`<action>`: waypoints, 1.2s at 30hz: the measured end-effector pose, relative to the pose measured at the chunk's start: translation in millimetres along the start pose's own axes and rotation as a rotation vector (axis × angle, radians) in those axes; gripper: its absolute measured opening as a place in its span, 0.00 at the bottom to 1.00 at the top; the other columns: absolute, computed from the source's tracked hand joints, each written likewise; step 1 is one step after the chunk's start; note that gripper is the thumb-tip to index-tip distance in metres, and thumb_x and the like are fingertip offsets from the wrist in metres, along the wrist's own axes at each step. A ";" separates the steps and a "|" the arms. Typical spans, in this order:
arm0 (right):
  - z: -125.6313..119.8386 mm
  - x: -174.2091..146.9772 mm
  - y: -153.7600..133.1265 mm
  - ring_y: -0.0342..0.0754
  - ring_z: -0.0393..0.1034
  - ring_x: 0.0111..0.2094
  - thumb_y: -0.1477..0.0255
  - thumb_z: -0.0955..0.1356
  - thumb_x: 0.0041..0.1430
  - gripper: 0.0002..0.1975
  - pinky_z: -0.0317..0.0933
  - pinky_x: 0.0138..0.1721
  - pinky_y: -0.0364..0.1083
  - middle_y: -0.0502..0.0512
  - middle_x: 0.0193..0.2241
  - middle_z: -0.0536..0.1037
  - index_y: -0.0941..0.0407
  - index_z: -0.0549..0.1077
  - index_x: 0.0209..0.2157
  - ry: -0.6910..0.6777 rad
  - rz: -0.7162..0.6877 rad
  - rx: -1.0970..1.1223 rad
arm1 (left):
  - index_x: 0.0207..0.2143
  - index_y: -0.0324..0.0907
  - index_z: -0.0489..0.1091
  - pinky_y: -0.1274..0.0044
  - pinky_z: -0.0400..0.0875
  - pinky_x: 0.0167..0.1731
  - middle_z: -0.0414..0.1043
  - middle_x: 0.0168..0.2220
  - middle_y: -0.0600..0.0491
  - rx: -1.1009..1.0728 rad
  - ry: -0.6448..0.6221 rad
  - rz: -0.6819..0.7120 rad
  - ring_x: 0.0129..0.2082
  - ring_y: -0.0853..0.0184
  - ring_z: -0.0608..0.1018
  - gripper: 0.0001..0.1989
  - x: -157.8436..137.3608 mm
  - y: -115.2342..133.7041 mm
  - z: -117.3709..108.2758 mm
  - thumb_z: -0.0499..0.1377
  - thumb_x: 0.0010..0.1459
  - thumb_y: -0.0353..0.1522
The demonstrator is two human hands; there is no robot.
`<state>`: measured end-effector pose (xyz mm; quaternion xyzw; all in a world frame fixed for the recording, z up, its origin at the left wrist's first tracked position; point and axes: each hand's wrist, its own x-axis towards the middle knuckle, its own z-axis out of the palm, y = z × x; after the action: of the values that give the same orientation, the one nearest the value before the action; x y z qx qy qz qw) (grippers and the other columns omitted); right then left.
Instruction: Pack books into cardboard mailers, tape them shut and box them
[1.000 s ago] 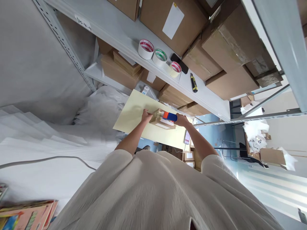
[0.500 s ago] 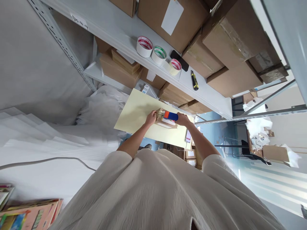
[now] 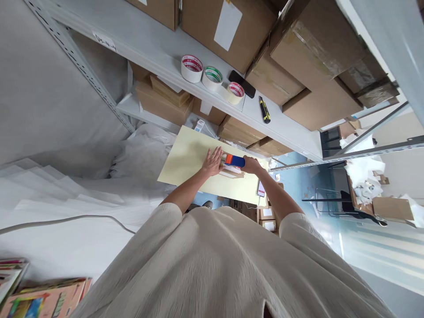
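Left hand spread on a taped carton

A small brown cardboard box [image 3: 233, 174] lies on a smooth, pale-yellow rectangular board [image 3: 183, 152]; its contents are hidden. The left hand [image 3: 212, 162], fingers apart, rests flat on the box's left end, whereas half a second ago it gripped that end from the side. The right hand [image 3: 251, 164] is clamped around a blue-and-orange tape dispenser [image 3: 236, 160], held over the box as before. Beyond, large brown cardboard cartons [image 3: 205, 26] stand on a grey metal shelf [image 3: 285, 128].
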<state>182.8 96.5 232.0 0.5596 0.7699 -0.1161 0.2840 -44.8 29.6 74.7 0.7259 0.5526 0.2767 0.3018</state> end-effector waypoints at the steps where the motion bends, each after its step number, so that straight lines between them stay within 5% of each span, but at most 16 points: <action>1: 0.6 0.7 0.3 0.65 0.82 0.56 0.66 0.76 0.66 0.22 0.68 0.59 0.55 0.67 0.55 0.87 0.53 0.73 0.58 0.002 -0.005 0.003 | 0.88 0.34 0.48 0.47 0.25 0.85 0.43 0.88 0.36 0.010 0.004 0.016 0.89 0.42 0.44 0.52 -0.9 0.8 -0.3 0.60 0.69 0.43; 11: 3.8 10.1 3.4 0.66 0.83 0.57 0.64 0.76 0.65 0.24 0.66 0.62 0.57 0.69 0.54 0.88 0.54 0.75 0.59 -0.003 -0.047 -0.001 | 0.87 0.33 0.50 0.47 0.24 0.85 0.47 0.87 0.32 0.032 -0.064 -0.012 0.88 0.35 0.44 0.64 0.5 1.6 -0.2 0.69 0.62 0.58; 22: -13.2 -4.3 19.1 0.65 0.86 0.46 0.53 0.79 0.62 0.35 0.67 0.59 0.57 0.65 0.45 0.89 0.53 0.74 0.65 -0.042 -0.145 0.086 | 0.88 0.31 0.48 0.49 0.21 0.85 0.44 0.88 0.32 0.208 -0.150 -0.040 0.88 0.37 0.46 0.64 2.8 3.5 -7.4 0.62 0.66 0.64; 28: -3.3 -23.1 94.7 0.65 0.86 0.50 0.49 0.77 0.66 0.33 0.67 0.62 0.57 0.66 0.47 0.89 0.55 0.76 0.62 -0.047 -0.095 0.030 | 0.89 0.33 0.38 0.48 0.23 0.85 0.37 0.89 0.36 0.405 -0.251 -0.071 0.89 0.39 0.42 0.62 2.5 5.7 -14.8 0.56 0.71 0.63; 36: 58.6 -39.5 216.8 0.64 0.86 0.51 0.53 0.78 0.67 0.24 0.66 0.63 0.55 0.66 0.47 0.90 0.54 0.76 0.55 0.000 -0.070 0.095 | 0.89 0.34 0.37 0.46 0.21 0.84 0.33 0.89 0.34 0.487 -0.320 -0.110 0.89 0.42 0.41 0.62 3.3 9.7 -20.1 0.54 0.72 0.64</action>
<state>410.4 111.1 237.0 0.5452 0.7825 -0.1623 0.2532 -52.7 33.5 95.4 0.7805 0.5865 0.0012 0.2164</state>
